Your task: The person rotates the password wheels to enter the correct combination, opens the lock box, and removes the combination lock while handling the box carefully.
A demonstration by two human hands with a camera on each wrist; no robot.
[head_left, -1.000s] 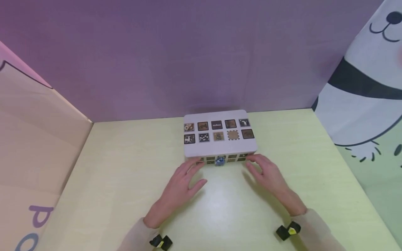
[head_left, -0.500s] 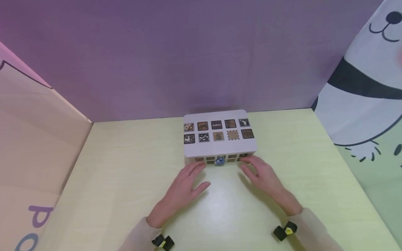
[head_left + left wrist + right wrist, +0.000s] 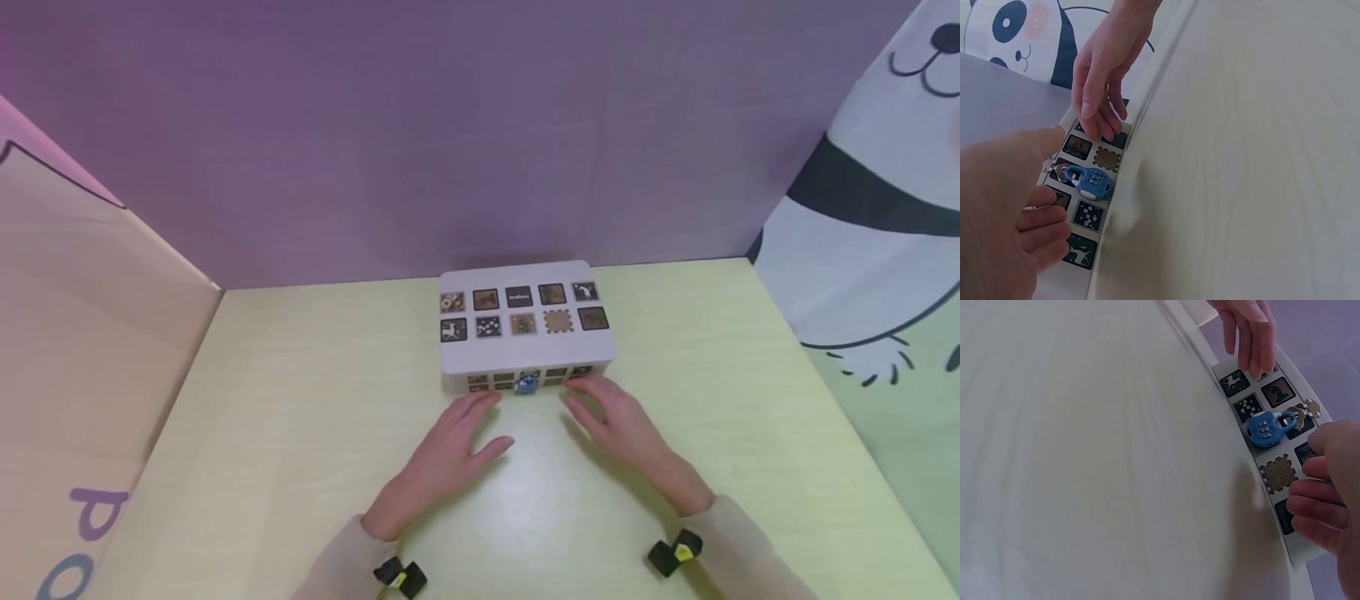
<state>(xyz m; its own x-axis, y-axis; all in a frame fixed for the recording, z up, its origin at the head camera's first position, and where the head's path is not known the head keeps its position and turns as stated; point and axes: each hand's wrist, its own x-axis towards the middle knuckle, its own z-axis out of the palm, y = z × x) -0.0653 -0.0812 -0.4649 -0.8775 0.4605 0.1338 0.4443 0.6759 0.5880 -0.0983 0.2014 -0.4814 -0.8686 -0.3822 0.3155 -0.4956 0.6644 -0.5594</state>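
A white box (image 3: pixel 525 346) with rows of small printed pictures stands at the back of the table. On its front hangs a blue combination padlock (image 3: pixel 1266 429), its shackle through a metal clasp (image 3: pixel 1312 407). My left hand (image 3: pixel 444 454) is in front of the box's left half, fingers loosely extended, thumb apart, holding nothing. On the other side of the padlock, my right hand (image 3: pixel 624 423) has its relaxed fingers near the box's front right. Neither hand is on the padlock (image 3: pixel 1093 182). Whether any fingertips touch the box, I cannot tell.
The pale wooden table (image 3: pixel 300 400) spreads around the box. A purple backdrop (image 3: pixel 390 142) rises right behind it. Printed side panels, one with a panda (image 3: pixel 885 183), flank the table. Both wrists wear black straps (image 3: pixel 401 577).
Both hands have drawn inward along the box's front toward the padlock, the left moving right and slightly back, the right moving left. The box has not moved.
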